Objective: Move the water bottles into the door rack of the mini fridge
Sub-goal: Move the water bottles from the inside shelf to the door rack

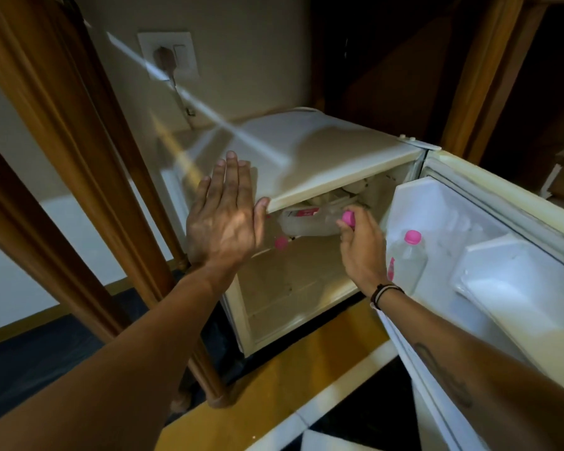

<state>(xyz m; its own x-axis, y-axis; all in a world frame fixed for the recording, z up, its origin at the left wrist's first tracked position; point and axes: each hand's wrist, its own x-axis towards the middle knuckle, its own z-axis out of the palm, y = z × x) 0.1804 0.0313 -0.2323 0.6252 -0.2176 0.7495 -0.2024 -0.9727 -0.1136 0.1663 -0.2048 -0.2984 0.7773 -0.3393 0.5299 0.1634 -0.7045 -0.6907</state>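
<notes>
The white mini fridge [323, 151] stands open, its door [502, 222] swung out to the right. A clear water bottle with a pink cap [407, 258] stands in the door rack [489, 271]. Another clear bottle [306, 222] lies on its side on the inner shelf, pink cap toward me. My right hand [362, 245] has its fingers closed on that bottle's cap end. My left hand [225, 216] rests flat and open against the fridge's top front corner. A third pink cap [281, 243] shows lower inside, its bottle mostly hidden.
A wooden table leg [88, 177] stands close on the left of the fridge. A wall socket with a plugged cable [166, 56] is behind. Yellow, white and black floor tiles [274, 402] lie below. Dark wooden furniture rises at the back right.
</notes>
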